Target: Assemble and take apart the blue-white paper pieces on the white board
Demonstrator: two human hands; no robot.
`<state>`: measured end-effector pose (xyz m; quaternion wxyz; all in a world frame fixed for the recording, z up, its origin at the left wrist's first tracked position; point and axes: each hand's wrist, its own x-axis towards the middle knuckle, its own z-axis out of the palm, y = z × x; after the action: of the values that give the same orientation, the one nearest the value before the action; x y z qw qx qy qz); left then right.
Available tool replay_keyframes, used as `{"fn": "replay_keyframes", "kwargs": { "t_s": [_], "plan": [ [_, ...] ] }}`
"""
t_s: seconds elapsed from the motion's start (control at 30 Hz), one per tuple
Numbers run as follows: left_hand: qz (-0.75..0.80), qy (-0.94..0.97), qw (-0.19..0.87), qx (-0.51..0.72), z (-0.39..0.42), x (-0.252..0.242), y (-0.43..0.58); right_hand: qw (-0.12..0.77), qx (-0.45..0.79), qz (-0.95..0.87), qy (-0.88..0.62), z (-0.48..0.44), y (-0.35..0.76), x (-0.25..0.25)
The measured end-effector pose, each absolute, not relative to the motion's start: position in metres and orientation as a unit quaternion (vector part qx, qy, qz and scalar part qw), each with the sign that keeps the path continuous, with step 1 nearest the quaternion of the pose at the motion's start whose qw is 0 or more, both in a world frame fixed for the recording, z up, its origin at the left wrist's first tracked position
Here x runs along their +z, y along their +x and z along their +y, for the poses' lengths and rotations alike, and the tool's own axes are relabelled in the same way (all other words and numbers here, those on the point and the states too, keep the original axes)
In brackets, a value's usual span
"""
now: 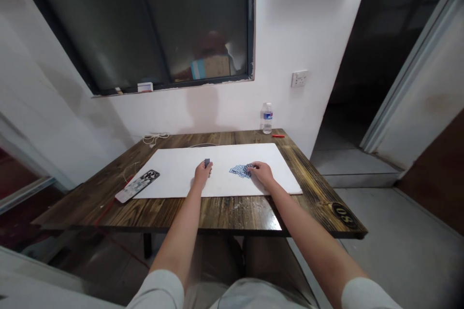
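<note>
On a white board (170, 169) lies a heap of small flat pieces (238, 170) with blue edges and pale middles; their exact kind is too small to tell. My left hand (202, 174), left of the heap, is closed around a short stack of dark blue pieces (207, 161) that sticks up above the fingers. At the heap's right edge, my right hand (261, 172) has thumb and fingers pinched together on a small blue piece, partly hidden by the fingertips.
The board rests on a dark wooden table (235, 212). A patterned phone-like slab (137, 186) lies over its left edge. Toward the wall are a white cable (155, 138), a water bottle (267, 118) and a red pen (278, 136). A window (145, 24) is above.
</note>
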<state>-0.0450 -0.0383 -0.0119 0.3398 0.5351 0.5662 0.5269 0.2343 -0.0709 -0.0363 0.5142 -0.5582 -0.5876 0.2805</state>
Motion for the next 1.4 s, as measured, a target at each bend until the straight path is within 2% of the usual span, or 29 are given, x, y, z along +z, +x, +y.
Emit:
{"fn": "replay_keyframes", "kwargs": {
  "t_s": [0.33, 0.5, 0.63, 0.7, 0.8, 0.9, 1.17, 1.4],
  "plan": [
    [0.572, 0.551, 0.342, 0.502, -0.042, -0.008, -0.043, 0.523, 0.310, -0.572, -0.551, -0.069, 0.234, -0.039],
    [0.669, 0.567, 0.238, 0.418, -0.037, -0.003, -0.031, 0.563, 0.331, -0.533, -0.538, -0.070, 0.233, -0.035],
    [0.686, 0.556, 0.203, 0.423, -0.040, -0.006, 0.004, 0.585, 0.360, -0.532, -0.495, -0.070, 0.232, -0.032],
    [0.669, 0.570, 0.163, 0.449, -0.048, -0.009, 0.026, 0.590, 0.366, -0.532, -0.485, -0.071, 0.232, -0.031],
    [0.535, 0.691, 0.073, 0.482, -0.063, -0.011, 0.050, 0.610, 0.379, -0.519, -0.464, -0.073, 0.233, -0.027],
    [0.459, 0.757, 0.125, 0.448, -0.072, -0.010, 0.056, 0.617, 0.373, -0.516, -0.462, -0.077, 0.232, -0.024],
    [0.489, 0.665, 0.327, 0.460, -0.065, -0.019, 0.048, 0.569, 0.309, -0.593, -0.479, -0.083, 0.215, -0.024],
    [0.452, 0.705, 0.355, 0.416, -0.070, -0.015, 0.047, 0.542, 0.271, -0.615, -0.505, -0.084, 0.216, -0.025]
  ]
}}
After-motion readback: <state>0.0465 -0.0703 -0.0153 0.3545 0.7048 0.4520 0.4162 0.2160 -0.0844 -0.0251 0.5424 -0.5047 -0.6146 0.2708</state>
